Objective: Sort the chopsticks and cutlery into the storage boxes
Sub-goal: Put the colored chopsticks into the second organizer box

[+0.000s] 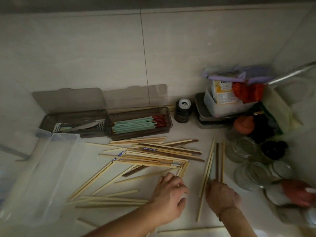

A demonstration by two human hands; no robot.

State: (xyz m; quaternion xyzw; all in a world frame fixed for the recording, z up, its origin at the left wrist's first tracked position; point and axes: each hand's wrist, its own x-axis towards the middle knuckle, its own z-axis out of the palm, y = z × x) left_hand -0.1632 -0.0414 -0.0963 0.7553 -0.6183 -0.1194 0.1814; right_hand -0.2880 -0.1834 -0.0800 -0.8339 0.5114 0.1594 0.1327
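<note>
Many loose wooden chopsticks (153,156) lie scattered across the counter. Behind them stand two open grey storage boxes: the left box (49,119) holds cutlery (82,126), the right box (168,122) holds green and red chopsticks (136,124). My left hand (171,192) rests, fingers curled, on the ends of pale chopsticks near the pile's lower right. My right hand (220,195) grips a small bunch of chopsticks (213,161) that point away from me, light and dark ones together.
A clear plastic bin (42,168) sits at the left. Glass jars (244,149) crowd the right, with a dark bottle (183,112), stacked metal trays (201,115) and packets behind. A tiled wall closes the back.
</note>
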